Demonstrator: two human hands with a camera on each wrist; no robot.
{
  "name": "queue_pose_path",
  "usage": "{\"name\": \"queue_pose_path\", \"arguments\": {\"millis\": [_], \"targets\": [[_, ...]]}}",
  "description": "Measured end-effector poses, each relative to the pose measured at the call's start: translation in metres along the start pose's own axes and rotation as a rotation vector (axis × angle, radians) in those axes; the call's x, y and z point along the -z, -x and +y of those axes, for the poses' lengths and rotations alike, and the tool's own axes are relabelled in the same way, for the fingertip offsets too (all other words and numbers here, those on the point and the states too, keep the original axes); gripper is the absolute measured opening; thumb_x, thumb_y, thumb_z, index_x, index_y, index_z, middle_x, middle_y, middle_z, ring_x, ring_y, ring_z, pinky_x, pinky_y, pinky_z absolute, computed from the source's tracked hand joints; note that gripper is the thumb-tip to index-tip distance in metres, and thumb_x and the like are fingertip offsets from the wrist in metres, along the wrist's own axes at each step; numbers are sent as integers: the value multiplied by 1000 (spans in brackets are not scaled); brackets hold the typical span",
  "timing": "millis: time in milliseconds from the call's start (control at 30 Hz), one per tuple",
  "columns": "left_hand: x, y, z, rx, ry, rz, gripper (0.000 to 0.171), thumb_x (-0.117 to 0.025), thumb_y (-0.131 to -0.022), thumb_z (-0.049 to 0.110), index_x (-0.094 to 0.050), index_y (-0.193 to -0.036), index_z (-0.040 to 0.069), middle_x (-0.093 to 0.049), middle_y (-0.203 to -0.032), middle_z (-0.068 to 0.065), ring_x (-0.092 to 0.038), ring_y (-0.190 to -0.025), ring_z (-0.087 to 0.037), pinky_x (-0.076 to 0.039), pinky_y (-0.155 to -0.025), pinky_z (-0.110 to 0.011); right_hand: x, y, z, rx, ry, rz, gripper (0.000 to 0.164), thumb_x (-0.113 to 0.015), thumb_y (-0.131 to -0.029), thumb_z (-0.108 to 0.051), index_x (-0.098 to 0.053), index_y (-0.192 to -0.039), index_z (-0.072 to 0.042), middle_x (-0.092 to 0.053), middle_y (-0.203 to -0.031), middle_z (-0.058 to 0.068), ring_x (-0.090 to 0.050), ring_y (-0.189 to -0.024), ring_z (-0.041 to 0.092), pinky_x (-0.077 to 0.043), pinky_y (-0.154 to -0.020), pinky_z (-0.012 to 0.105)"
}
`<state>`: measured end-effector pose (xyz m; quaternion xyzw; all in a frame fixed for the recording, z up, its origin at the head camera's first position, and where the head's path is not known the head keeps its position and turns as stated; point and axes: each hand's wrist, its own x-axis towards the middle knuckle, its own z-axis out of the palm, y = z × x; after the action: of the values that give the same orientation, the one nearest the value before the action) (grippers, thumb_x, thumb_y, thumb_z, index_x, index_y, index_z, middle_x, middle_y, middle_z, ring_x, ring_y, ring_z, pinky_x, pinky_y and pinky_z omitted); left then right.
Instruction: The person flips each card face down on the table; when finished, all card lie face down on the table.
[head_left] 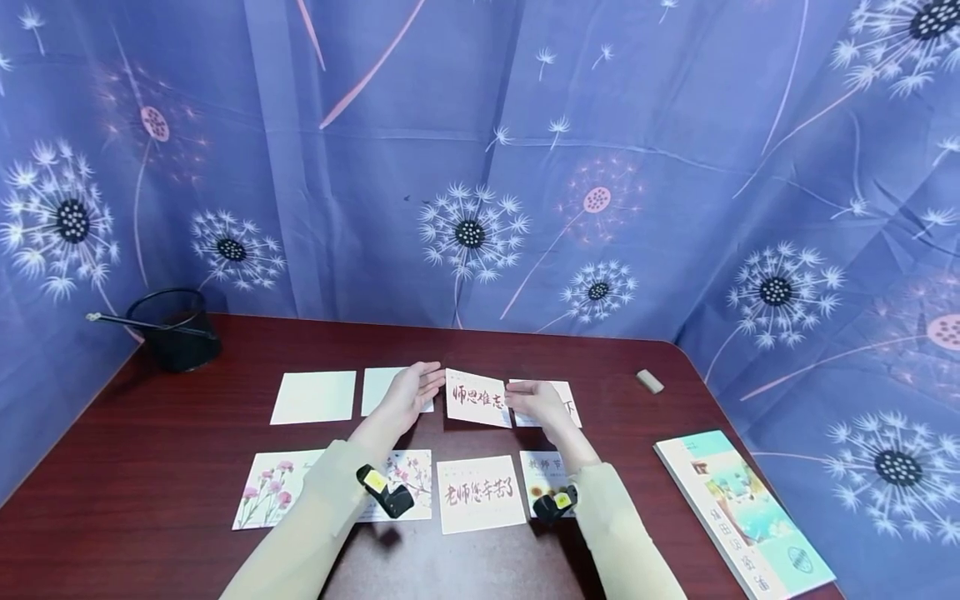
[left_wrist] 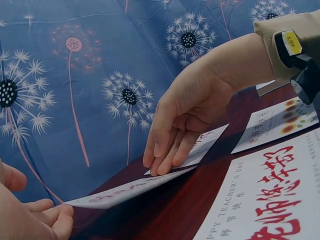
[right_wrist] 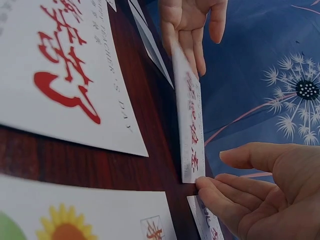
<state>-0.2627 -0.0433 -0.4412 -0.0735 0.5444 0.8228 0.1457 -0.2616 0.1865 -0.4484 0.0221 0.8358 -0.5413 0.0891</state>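
Note:
A white card with red brush characters [head_left: 474, 398] stands tilted above the dark red table, between the two hands. The left hand [head_left: 405, 396] has its fingertips at the card's left edge, thumb held apart. At the opposite edge are the fingertips of the right hand [head_left: 542, 404], its thumb likewise away from the card in the right wrist view. Beneath the right hand lies another white card [head_left: 558, 392], partly covered. A blank white card [head_left: 378, 387] is partly behind the left hand. Nearer the body lies a card with red characters [head_left: 482, 493].
A blank card [head_left: 312, 397] and a pink flower card [head_left: 273, 487] lie at left, a sunflower card [head_left: 542, 468] under the right wrist. A black bucket-like holder [head_left: 180, 337] stands back left. Right are an eraser-like block [head_left: 649, 382] and a book [head_left: 742, 517]. Blue curtain [head_left: 375, 208] hangs behind.

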Motion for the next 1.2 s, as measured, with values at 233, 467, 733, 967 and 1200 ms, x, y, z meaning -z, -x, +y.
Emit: {"name": "queue_pose_path", "arguments": {"millis": [233, 467, 733, 967, 1200], "targets": [[-2, -1, -8, 33, 70, -9, 50, -22, -106, 13, -22, -150, -10, -25, -156, -30, -25, -144, -45, -26, -120, -45, -3, 0, 2, -4, -25, 17, 34, -63, -90, -3, -62, -120, 13, -68, -115, 27, -67, -108, 33, -54, -97, 40], [-10, -6, -14, 35, 178, -7, 51, -25, -104, 10, -19, -146, -19, -20, -153, -38, -20, -146, -45, -21, -121, -46, -4, -1, 3, -15, -66, 26, 35, -64, -90, -3, -61, -121, 13, -65, -118, 29, -66, -111, 35, -53, -98, 40], [-12, -7, -19, 94, 122, -111, 55, -22, -104, 15, -14, -148, -16, -17, -155, -38, -20, -145, -47, -19, -120, -53, -8, -2, 1, -3, -15, 67, 35, -63, -89, -6, -63, -120, 11, -66, -120, 27, -66, -109, 35, -53, -97, 41], [-11, -5, -20, 89, 93, -144, 54, -20, -104, 17, -16, -149, -13, -17, -156, -35, -23, -144, -47, -22, -119, -54, -14, 2, -14, 35, 101, 159, 34, -63, -84, -8, -68, -115, 5, -72, -109, 20, -70, -100, 31, -56, -89, 39], [-13, -5, -19, 74, 121, -136, 57, -21, -104, 17, -12, -149, -16, -15, -156, -36, -19, -146, -45, -17, -121, -52, -28, 9, -49, 96, 159, 138, 34, -67, -81, -10, -71, -111, 3, -74, -101, 18, -72, -86, 25, -58, -79, 35]]}}
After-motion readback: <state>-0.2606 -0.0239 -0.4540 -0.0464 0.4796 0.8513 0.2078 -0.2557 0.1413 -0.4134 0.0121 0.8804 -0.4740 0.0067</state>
